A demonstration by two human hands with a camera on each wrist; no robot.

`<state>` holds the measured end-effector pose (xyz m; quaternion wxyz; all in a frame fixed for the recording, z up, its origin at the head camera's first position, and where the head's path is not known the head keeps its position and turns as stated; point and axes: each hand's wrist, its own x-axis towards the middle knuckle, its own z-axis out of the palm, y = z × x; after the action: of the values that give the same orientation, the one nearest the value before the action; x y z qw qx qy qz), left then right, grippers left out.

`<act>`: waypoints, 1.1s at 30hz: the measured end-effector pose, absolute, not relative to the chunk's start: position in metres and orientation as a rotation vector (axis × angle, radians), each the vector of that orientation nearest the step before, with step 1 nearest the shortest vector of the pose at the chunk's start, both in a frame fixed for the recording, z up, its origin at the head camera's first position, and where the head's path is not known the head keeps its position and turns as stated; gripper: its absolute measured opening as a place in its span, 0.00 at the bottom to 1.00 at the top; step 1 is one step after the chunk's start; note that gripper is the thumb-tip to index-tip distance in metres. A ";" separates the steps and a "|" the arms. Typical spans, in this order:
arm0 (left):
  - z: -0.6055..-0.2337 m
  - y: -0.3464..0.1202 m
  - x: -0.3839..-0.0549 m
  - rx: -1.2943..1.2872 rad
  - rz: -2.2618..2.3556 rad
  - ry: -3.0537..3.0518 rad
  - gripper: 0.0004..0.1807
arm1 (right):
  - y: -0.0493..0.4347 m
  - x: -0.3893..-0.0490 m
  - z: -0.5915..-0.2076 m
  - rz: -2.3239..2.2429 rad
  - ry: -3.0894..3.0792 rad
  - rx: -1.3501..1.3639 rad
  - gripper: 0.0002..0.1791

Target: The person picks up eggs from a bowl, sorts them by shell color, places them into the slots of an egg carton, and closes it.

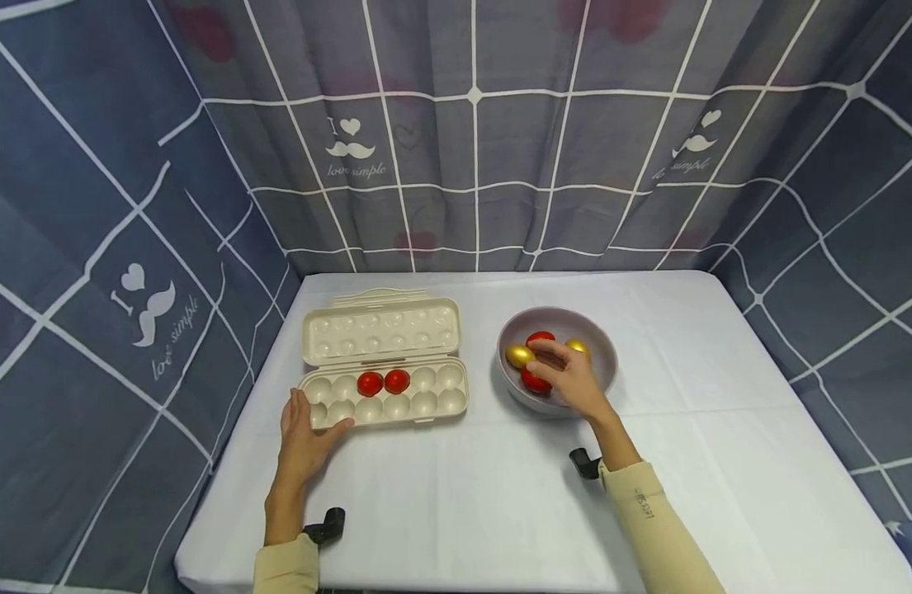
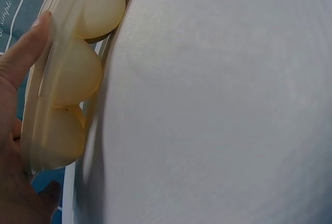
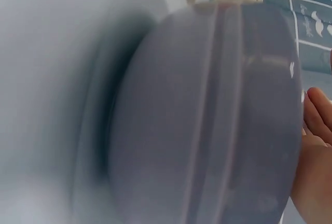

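In the head view, a cream egg carton (image 1: pixel 385 419) lies with its lid folded back. Two red eggs (image 1: pixel 370 384) sit side by side in its back row. My left hand (image 1: pixel 307 441) holds the carton's left front corner, thumb on the front edge and fingers along the left side. The left wrist view shows the thumb on the carton rim (image 2: pixel 44 73). To the right stands a grey-mauve bowl (image 1: pixel 604 351) with red eggs (image 1: pixel 536 381) and gold eggs (image 1: pixel 519 356). My right hand (image 1: pixel 574 379) reaches over it, thumb and fingers apart near the eggs, holding nothing visible.
A white cloth covers the table (image 1: pixel 456 503). Grey-blue checked curtains (image 1: pixel 441 165) hang behind it and on both sides. The bowl wall (image 3: pixel 207 120) fills much of the right wrist view and hides its contents. The carton lid (image 1: pixel 381 330) lies toward the back.
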<state>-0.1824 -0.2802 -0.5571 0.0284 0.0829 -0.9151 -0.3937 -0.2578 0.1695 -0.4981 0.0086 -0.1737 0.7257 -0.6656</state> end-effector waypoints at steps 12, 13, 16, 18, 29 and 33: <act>-0.557 -0.281 -0.184 0.250 -1.208 -2.825 0.66 | 0.184 -0.255 -0.508 -1.960 2.376 -0.421 0.25; -0.557 -0.280 -0.184 0.249 -1.217 -2.815 0.66 | 0.183 -0.255 -0.508 -1.922 2.413 -0.419 0.25; -0.557 -0.280 -0.185 0.252 -1.234 -2.793 0.66 | 0.180 -0.256 -0.507 -1.783 2.532 -0.422 0.24; -0.556 -0.280 -0.186 0.257 -1.242 -2.785 0.66 | 0.179 -0.257 -0.507 -1.690 2.599 -0.419 0.24; -0.557 -0.279 -0.186 0.282 -1.272 -2.769 0.66 | 0.169 -0.266 -0.510 -1.326 2.744 -0.464 0.22; -0.557 -0.278 -0.187 0.279 -1.296 -2.750 0.66 | 0.167 -0.270 -0.510 -1.273 2.662 -0.480 0.23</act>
<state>-0.1870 -0.2784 -0.5569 0.0446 0.0913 -0.8999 -0.4240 -0.2698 0.1675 -0.5104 0.0761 -0.1600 0.8879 -0.4246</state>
